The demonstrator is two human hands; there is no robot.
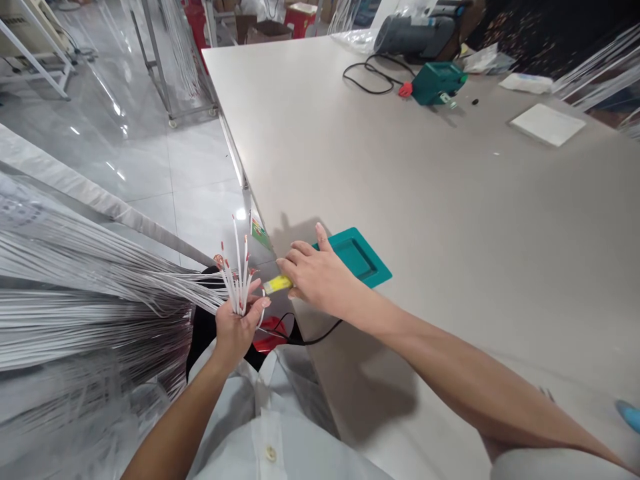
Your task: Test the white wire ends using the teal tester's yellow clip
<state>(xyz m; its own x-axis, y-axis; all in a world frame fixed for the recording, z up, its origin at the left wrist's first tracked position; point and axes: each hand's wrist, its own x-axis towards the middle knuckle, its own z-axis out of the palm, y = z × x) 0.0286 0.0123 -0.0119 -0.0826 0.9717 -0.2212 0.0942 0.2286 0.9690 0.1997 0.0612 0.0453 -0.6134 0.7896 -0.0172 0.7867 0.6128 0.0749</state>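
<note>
My left hand (pixel 237 328) is closed around a bunch of white wires (pixel 242 283), their bare copper ends pointing up. Beside the table's edge, a green machine (pixel 371 260) with a recessed top has a yellow front piece (pixel 278 284). My right hand (pixel 315 270) lies over the machine's front end, fingers bent around it and one finger raised. Part of the machine is hidden under that hand. One white wire (pixel 262 315) curves up from my left hand towards the yellow piece.
Many long white wires (pixel 90 267) hang in a thick mass at the left. On the table (pixel 280 120) stand a second green machine (pixel 436 84) with a cord and a grey motor (pixel 415 35). A white pad (pixel 547 125) lies at right. A wheeled rack (pixel 160 80) stands beyond the edge.
</note>
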